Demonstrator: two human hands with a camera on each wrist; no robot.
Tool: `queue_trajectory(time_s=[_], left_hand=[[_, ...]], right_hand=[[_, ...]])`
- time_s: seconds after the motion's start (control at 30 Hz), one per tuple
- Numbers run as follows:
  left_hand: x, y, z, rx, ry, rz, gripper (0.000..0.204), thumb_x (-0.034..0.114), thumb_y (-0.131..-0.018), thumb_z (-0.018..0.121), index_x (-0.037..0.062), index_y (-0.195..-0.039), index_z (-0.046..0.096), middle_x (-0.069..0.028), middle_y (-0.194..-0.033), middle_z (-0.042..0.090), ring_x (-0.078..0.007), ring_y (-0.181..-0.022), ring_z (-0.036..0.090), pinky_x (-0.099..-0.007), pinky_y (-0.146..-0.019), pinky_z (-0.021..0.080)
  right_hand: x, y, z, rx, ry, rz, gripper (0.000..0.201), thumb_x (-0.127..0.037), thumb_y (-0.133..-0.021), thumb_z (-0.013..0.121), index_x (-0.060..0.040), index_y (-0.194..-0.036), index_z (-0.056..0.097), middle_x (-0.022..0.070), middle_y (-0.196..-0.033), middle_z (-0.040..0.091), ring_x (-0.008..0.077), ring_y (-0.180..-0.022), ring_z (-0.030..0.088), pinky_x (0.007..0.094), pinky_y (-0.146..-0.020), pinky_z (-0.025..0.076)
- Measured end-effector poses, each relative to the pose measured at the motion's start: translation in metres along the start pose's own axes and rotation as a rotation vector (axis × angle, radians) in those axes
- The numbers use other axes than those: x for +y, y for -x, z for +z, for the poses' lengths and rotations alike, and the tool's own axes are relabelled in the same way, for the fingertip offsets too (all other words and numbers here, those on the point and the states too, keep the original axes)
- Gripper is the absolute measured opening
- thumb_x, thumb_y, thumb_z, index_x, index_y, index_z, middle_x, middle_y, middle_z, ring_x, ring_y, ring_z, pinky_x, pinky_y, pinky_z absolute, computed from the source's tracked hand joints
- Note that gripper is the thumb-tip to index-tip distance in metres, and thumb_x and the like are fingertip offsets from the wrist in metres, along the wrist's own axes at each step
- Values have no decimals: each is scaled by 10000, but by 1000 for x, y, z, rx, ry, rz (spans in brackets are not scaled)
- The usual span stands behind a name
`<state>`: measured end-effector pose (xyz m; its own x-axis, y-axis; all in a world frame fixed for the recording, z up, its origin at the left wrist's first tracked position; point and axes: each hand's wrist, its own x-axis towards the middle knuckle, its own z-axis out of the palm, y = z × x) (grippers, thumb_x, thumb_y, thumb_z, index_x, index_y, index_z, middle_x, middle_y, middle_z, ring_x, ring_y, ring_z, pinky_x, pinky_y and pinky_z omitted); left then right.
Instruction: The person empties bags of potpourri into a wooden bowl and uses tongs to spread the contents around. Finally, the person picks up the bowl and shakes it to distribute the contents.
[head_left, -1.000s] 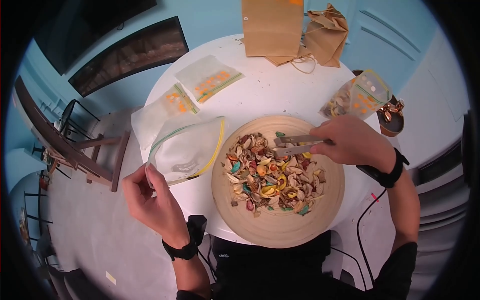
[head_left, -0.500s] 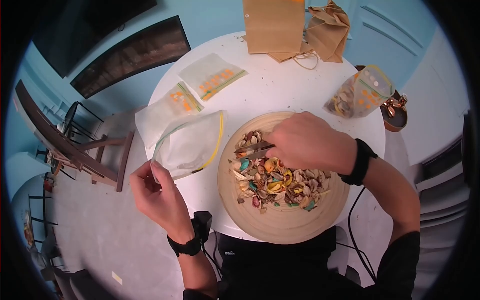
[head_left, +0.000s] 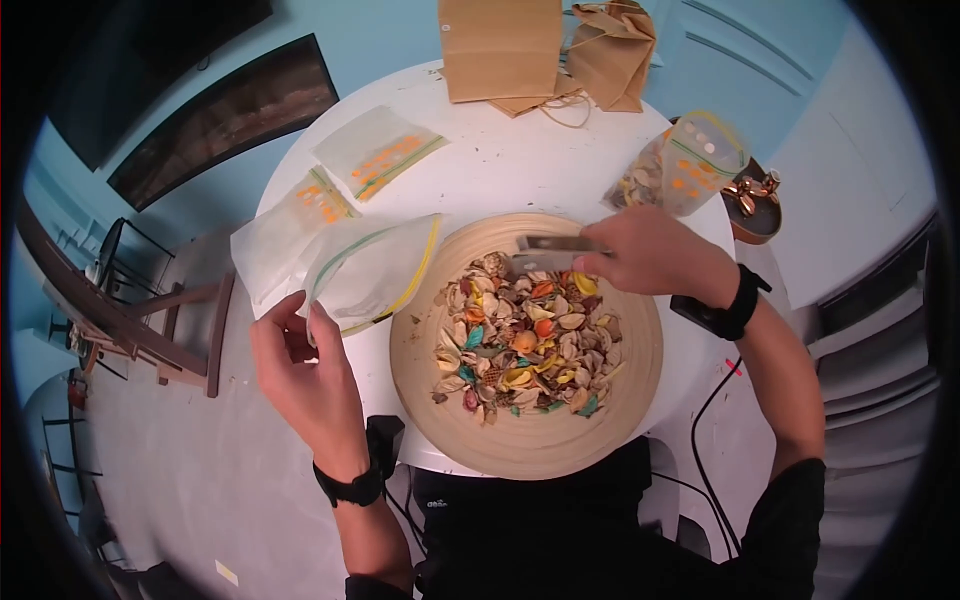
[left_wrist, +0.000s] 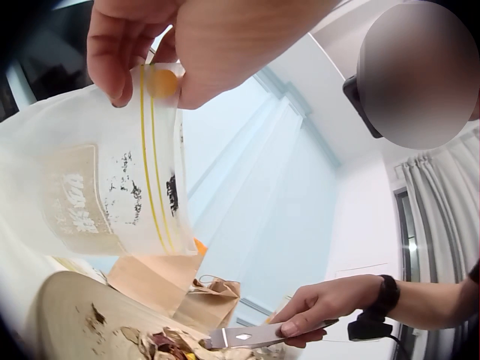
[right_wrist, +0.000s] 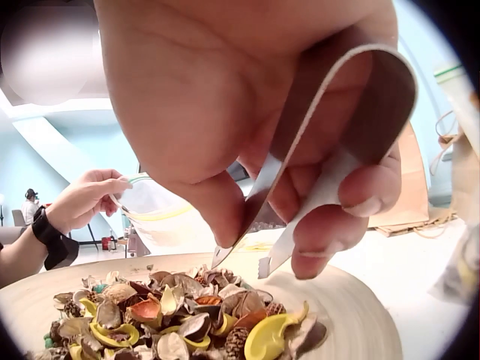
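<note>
My left hand point(head_left: 310, 375) pinches the near edge of a clear zip bag point(left_wrist: 67, 172), whose mouth gapes between a green and a yellow seal strip. The bag lies left of a round wooden tray point(head_left: 520, 455) heaped with potpourri point(head_left: 530, 340): dried petals, small cones and dyed green, yellow and orange bits. Over the tray's far side, my right hand point(head_left: 660, 255) grips flat metal tongs point(right_wrist: 300, 172) between thumb and fingers. The tongs' tips stand apart, close over the potpourri, with nothing between them in the right wrist view.
Two flat zip bags with orange print, one nearer point(head_left: 290, 230) and one farther point(head_left: 380, 150), lie at the table's left. A filled zip bag point(head_left: 680, 165) stands far right. Brown paper bags point(head_left: 500, 50) stand at the back of the white table point(head_left: 500, 140).
The right hand swept left with the tongs to the far left of the potpourri, then back to the right. My left hand keeps hold of the bag's edge. The head view shifted slightly.
</note>
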<state>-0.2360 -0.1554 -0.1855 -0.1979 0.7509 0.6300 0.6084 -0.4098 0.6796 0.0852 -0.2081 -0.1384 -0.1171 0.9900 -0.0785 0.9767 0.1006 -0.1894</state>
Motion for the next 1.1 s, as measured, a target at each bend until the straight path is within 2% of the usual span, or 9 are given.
queue_trajectory(time_s=[0.17,0.23,0.37,0.47,0.6,0.7,0.8,0.97,1.1], left_hand=[[13,15,-4,-145,34,-32,187,95,-959,670,-12,-1112,672,3,-815,560,-58,-680,492,-220,-595,429],[11,17,-4,-163,32,-33,187,90,-959,669,-11,-1116,671,2,-820,560,-57,-680,488,-219,-594,427],[8,21,-4,-187,32,-49,184,77,-963,664,-11,-1125,667,6,-817,549,-49,-670,476,-219,-588,424],[12,23,-3,-213,72,-98,194,48,-944,667,-23,-1124,664,-20,-841,553,-73,-673,494,-231,-592,455],[17,26,-4,-238,122,-147,208,20,-925,666,-41,-1123,657,-46,-864,561,-97,-677,522,-244,-600,496],[19,27,-6,-238,130,-166,215,8,-922,664,-43,-1130,654,-44,-858,549,-96,-682,522,-235,-601,490],[15,31,-8,-239,119,-126,200,64,-963,653,-20,-1145,653,4,-822,529,-55,-702,491,-218,-621,439],[16,33,-7,-234,141,-132,204,64,-963,655,-18,-1149,653,6,-822,534,-55,-705,491,-214,-629,434],[19,34,-7,-219,152,-116,203,62,-961,661,-16,-1149,654,10,-818,533,-51,-706,484,-206,-637,429]], right_hand=[[-2,33,-12,-163,-179,75,390,-349,-976,594,21,-920,702,225,-756,667,391,-725,658,458,-687,503],[-1,53,-22,-110,-287,206,335,-303,-999,610,17,-1059,687,177,-731,637,291,-654,607,369,-645,486],[17,75,-32,-209,-293,420,344,-307,-1021,592,16,-1100,682,96,-743,639,177,-685,597,329,-653,477],[27,72,-33,-325,-197,474,370,-325,-1023,587,12,-1144,679,103,-752,637,185,-704,603,324,-675,486],[23,63,-11,-341,-345,357,387,-344,-1020,591,9,-1152,678,132,-766,649,220,-712,613,345,-697,500],[10,63,6,-261,-357,148,449,-433,-1020,552,-1,-986,668,199,-730,637,346,-701,641,427,-670,496],[-12,66,3,-296,-358,160,423,-421,-1016,566,-10,-996,665,201,-716,630,357,-702,646,425,-662,493],[-30,78,13,-194,-208,57,425,-396,-1003,599,21,-1082,622,174,-908,669,362,-765,678,441,-697,533],[-37,81,21,-176,-135,53,434,-401,-993,609,22,-1092,621,165,-868,654,353,-780,678,437,-700,535]])
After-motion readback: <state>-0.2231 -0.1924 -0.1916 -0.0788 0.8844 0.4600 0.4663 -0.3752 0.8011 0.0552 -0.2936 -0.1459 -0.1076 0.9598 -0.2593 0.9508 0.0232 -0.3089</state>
